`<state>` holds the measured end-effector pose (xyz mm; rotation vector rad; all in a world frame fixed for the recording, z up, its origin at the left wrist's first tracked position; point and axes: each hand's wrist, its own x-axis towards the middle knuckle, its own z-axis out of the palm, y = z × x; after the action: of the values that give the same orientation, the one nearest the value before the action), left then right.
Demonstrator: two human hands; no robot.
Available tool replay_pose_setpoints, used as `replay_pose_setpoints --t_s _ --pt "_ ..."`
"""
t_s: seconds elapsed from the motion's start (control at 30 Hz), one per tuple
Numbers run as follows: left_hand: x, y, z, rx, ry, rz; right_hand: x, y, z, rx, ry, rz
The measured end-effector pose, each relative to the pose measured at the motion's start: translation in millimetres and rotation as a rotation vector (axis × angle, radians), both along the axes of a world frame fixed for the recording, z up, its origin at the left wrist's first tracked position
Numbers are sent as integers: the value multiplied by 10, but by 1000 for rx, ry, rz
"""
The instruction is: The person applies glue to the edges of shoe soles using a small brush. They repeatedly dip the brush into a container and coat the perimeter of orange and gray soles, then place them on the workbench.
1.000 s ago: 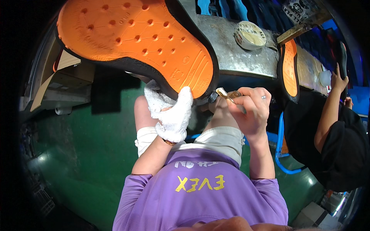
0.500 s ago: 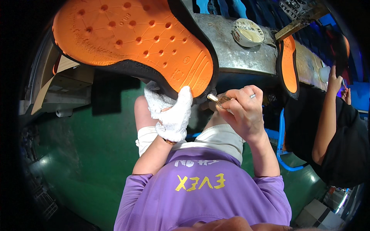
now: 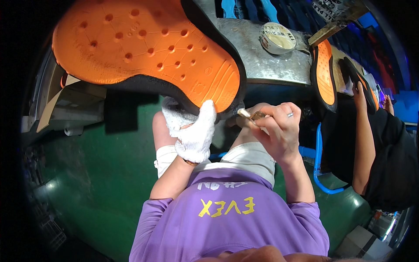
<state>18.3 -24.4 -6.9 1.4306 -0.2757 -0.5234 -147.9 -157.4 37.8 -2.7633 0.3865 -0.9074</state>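
A large shoe sole [image 3: 144, 48], orange inside with a black rim, slants across the upper left. Gripped at its narrow end, it rests in my left hand [image 3: 194, 137], which wears a white knit glove; the thumb presses on the orange face. My bare right hand [image 3: 279, 131] pinches a small brush [image 3: 245, 114] with a pale tip and a brownish handle. That tip is close to the black rim at the sole's near end; whether it touches, I cannot tell.
On the metal bench [image 3: 240, 41] stands a round white tub [image 3: 278, 38]. Another orange and black sole [image 3: 324, 72] leans at the bench edge. To the right, a co-worker's hand [image 3: 360, 94] holds a similar sole. An open cardboard box [image 3: 50, 109] is at left, a blue chair frame [image 3: 318, 166] at right.
The sole in my left hand has shifted slightly left and up. My right hand has turned a little with the brush. The co-worker's hand and sole have come lower.
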Motion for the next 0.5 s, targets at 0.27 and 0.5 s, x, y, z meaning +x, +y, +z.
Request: replay_pose_setpoints --t_s 0.27,0.5 --pt "12 -8 -438 -100 -170 186 -61 -110 -41 -58 -88 -62" --pt "-52 29 27 163 -7 -55 -28 -51 -27 -69 -31 4"
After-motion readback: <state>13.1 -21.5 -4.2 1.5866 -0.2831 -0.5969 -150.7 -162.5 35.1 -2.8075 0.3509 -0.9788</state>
